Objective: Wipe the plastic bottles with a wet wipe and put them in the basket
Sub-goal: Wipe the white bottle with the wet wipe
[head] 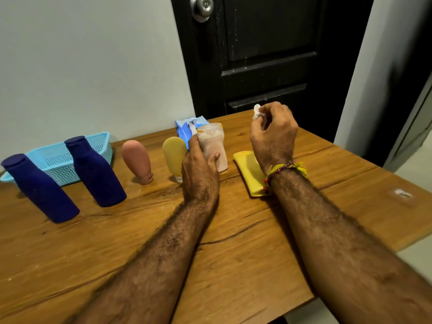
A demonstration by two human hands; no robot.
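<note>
On table [140,230], left hand [198,174] fingers wrapping pale bottle [214,146], right hand [272,134] apparently pinching wipe [257,111]

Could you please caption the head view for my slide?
Left hand grips a translucent bottle; right hand pinches a wipe.

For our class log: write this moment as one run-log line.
left hand: grips clear bottle | right hand: pinches wipe | basket: holds no bottle

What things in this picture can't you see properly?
- Head view: yellow flat bottle, near end behind the right hand's wrist.
- Wet wipe pack, mostly behind the pinkish clear bottle and left hand.
- Blue basket, inside blocked by two dark blue bottles.
- Wipe, bunched in fingers.
</note>
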